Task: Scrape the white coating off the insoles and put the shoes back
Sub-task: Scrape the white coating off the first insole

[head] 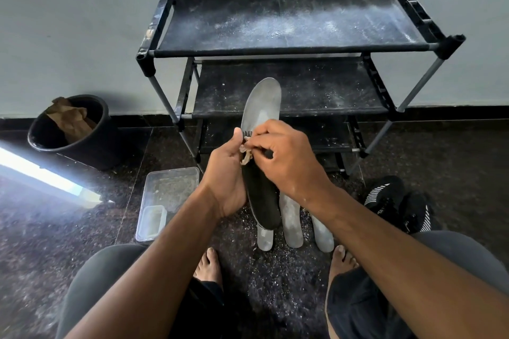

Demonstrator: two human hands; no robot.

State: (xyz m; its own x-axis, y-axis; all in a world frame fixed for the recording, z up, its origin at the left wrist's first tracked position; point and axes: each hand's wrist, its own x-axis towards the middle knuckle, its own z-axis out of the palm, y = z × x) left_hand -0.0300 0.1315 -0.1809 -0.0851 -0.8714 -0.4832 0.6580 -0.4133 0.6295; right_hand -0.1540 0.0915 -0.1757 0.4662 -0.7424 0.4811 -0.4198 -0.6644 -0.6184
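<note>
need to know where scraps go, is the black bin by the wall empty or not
Not empty: crumpled brown paper sticks up inside the black bin. What lies beneath it cannot be seen.

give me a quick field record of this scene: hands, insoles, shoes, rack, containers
left hand: left hand grips the held insole from the side
right hand: right hand pinches a peeled strip at its middle
insole state: far half grey-white, near half black
floor insoles: three grey insoles lie below
shoes: black shoes on floor, right
rack: shoe rack, dusted white
containers: plastic tub; black bucket
</note>
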